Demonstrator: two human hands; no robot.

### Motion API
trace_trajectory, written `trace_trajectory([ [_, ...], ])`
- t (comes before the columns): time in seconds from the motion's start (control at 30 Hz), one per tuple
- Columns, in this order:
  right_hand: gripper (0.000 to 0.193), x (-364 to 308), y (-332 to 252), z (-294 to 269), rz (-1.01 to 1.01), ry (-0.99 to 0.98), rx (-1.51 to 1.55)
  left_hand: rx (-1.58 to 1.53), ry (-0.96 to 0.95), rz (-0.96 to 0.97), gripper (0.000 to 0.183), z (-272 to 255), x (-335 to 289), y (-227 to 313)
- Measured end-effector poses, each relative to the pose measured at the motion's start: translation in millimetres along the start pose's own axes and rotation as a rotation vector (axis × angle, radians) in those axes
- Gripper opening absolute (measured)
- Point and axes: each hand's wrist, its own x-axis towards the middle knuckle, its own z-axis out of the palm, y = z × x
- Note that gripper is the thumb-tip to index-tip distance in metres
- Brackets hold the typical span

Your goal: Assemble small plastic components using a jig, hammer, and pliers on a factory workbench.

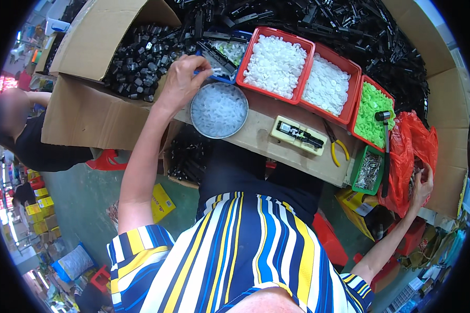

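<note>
My left hand (181,83) is closed in a pinch at the near left corner of the blue tray (222,79), a small white piece (216,71) at its fingertips. Just below it stands a round metal bowl (192,116) of translucent small parts. My right hand (422,187) reaches into the opening of a red plastic bag (402,156) at the far right; its fingertips are hidden among the bag's folds and contents. Between the hands, a cream fixture block (277,133) on the board (256,136) bears a black and silver assembly (301,136). Pliers with yellow handles (339,151) lie beside it.
Red trays (309,62) hold white parts, another (356,125) green ones. A green tray (356,180) of metal pins stands near a hammer (385,141). Black parts (339,26) fill the cardboard box behind; black caps (141,62) lie at left. Another person (47,135) sits at far left.
</note>
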Motion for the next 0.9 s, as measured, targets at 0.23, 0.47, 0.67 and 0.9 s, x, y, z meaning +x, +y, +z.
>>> trace_trajectory([
  [0.23, 0.023, -8.8, -91.1, -3.9, -0.171, 0.038, 0.168, 0.034, -0.101, 0.158, 0.009, 14.2, -27.3, 16.2],
  [0.47, 0.017, -16.6, -158.7, 11.9, -0.214, -0.082, 0.362, 0.109, -0.216, 0.191, 0.008, 30.7, -33.6, 25.1],
  [0.67, 0.013, -51.2, -237.1, 35.7, -0.124, -0.150, 0.763, -0.252, 0.010, -0.025, 0.008, 4.1, -28.5, 51.7],
  [0.9, 0.015, -102.8, -338.3, 100.5, -0.095, -0.448, 1.140, -0.981, -0.084, -0.338, 0.013, 34.6, -51.7, 85.2],
])
